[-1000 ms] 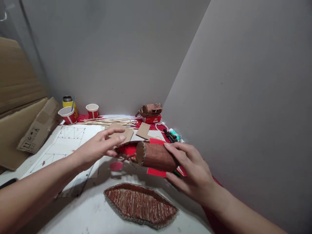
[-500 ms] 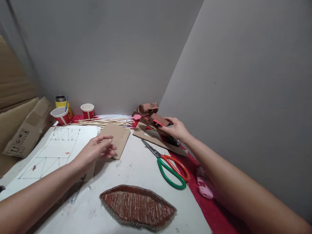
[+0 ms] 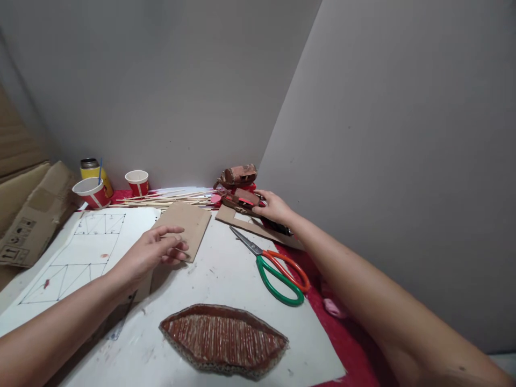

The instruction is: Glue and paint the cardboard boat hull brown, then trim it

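Note:
At the back of the table, my right hand [image 3: 274, 207] has its thumb and fingers closed around the right end of a small brown painted cardboard piece [image 3: 245, 196] with a red strip. Behind it rests a brown rounded cardboard piece [image 3: 241, 175]. My left hand [image 3: 164, 244] is empty, its fingers loosely apart, over the near part of a flat cardboard sheet [image 3: 192, 217]. Scissors [image 3: 258, 250] with one green and one orange handle lie between the hands, nearer me. A brown boat-shaped cardboard hull [image 3: 226, 338] sits at the front.
Thin wooden sticks [image 3: 169, 200] lie along the back beside two red-and-white paper cups [image 3: 92, 194] and a yellow bottle [image 3: 105, 183]. A paper with line drawings [image 3: 86, 250] is at left, near a cardboard box [image 3: 34, 220]. An L-shaped cardboard strip [image 3: 252, 230] lies behind the scissors.
My right hand has lowered the brown piece slightly among the other brown pieces. My left hand has hardly moved. The whole view has shifted a little.

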`<action>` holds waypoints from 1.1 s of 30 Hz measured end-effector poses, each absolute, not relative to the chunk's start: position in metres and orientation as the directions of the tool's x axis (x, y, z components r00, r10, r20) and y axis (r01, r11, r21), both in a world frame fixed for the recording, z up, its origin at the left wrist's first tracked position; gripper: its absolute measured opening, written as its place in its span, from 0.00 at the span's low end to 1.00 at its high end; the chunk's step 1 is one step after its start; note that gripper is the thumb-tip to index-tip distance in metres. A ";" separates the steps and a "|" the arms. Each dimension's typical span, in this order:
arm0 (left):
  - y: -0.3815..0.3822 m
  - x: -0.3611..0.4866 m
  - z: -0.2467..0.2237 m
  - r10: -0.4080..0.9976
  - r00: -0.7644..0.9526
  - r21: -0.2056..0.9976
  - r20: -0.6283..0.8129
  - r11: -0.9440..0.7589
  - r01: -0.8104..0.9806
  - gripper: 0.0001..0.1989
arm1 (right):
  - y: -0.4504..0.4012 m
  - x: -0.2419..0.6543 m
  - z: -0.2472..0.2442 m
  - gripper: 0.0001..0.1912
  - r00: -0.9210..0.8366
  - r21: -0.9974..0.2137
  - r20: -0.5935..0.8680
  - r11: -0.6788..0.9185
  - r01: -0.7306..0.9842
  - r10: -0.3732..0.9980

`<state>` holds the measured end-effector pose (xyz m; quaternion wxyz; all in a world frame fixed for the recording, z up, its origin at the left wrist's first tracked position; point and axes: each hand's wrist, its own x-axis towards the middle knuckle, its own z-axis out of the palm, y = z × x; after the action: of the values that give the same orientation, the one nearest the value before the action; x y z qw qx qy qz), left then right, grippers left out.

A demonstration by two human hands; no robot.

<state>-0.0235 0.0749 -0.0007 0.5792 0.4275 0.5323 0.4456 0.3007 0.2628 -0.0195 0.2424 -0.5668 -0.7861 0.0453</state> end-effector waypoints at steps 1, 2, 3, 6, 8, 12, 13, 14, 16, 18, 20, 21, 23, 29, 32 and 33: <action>0.075 -0.024 0.000 0.970 0.033 0.969 -0.239 0.241 -0.050 0.22 | 0.257 0.302 -0.018 0.18 -0.245 -0.354 0.341 0.365 0.861 0.908; 0.075 -0.024 0.002 0.971 0.030 0.971 -0.236 0.237 -0.037 0.22 | 0.251 0.304 -0.017 0.18 -0.247 -0.364 0.354 0.376 0.852 0.902; 0.075 -0.025 0.005 0.974 0.032 0.974 -0.226 0.227 -0.023 0.22 | 0.243 0.306 -0.015 0.18 -0.243 -0.376 0.369 0.384 0.844 0.897; 0.072 -0.024 0.016 0.981 0.050 0.982 -0.189 0.188 0.023 0.23 | 0.208 0.311 -0.006 0.19 -0.213 -0.427 0.421 0.400 0.811 0.882; 0.068 -0.023 0.026 0.983 0.054 0.984 -0.174 0.172 0.045 0.23 | 0.175 0.315 0.000 0.20 -0.203 -0.475 0.437 0.416 0.775 0.876; 0.053 -0.025 0.039 0.987 0.037 0.987 -0.153 0.151 0.057 0.24 | 0.095 0.321 0.001 0.27 -0.277 -0.602 0.373 0.458 0.654 0.886; 0.047 -0.027 0.041 0.988 0.034 0.987 -0.150 0.148 0.057 0.24 | 0.076 0.322 -0.001 0.29 -0.302 -0.630 0.351 0.462 0.625 0.886; 0.040 -0.029 0.042 0.988 0.030 0.987 -0.149 0.147 0.057 0.24 | 0.057 0.323 -0.005 0.33 -0.330 -0.654 0.329 0.466 0.596 0.885; 0.024 -0.033 0.043 0.988 0.013 0.986 -0.154 0.153 0.068 0.24 | 0.026 0.323 -0.013 0.41 -0.374 -0.693 0.286 0.460 0.556 0.882; 0.006 -0.037 0.044 0.987 -0.014 0.982 -0.158 0.159 0.098 0.25 | 0.003 0.320 -0.021 0.49 -0.404 -0.717 0.247 0.447 0.535 0.881; -0.012 -0.040 0.044 0.989 -0.037 0.979 -0.145 0.149 0.137 0.27 | -0.011 0.315 -0.029 0.54 -0.418 -0.731 0.218 0.431 0.529 0.882; -0.020 -0.041 0.043 0.990 -0.048 0.977 -0.132 0.138 0.162 0.30 | -0.016 0.312 -0.032 0.55 -0.421 -0.737 0.208 0.424 0.526 0.883; -0.036 -0.042 0.038 0.992 -0.069 0.972 -0.105 0.117 0.206 0.38 | -0.021 0.306 -0.037 0.57 -0.425 -0.749 0.199 0.417 0.516 0.883; -0.065 -0.046 0.001 0.989 0.026 0.953 -0.147 0.135 0.272 0.59 | -0.023 0.294 -0.046 0.61 -0.473 -0.765 0.216 0.449 0.462 0.854; -0.069 -0.043 -0.012 0.990 0.062 0.945 -0.125 0.100 0.312 0.60 | -0.021 0.291 -0.047 0.61 -0.490 -0.755 0.224 0.468 0.459 0.842; -0.069 -0.042 -0.014 0.991 0.069 0.940 -0.115 0.086 0.330 0.60 | -0.021 0.290 -0.048 0.61 -0.495 -0.750 0.227 0.474 0.461 0.839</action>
<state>-0.0415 -0.0690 -0.0140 0.4565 0.5712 0.5783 0.3618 0.2903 -0.0208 -0.0477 0.2993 -0.4038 -0.8048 0.3158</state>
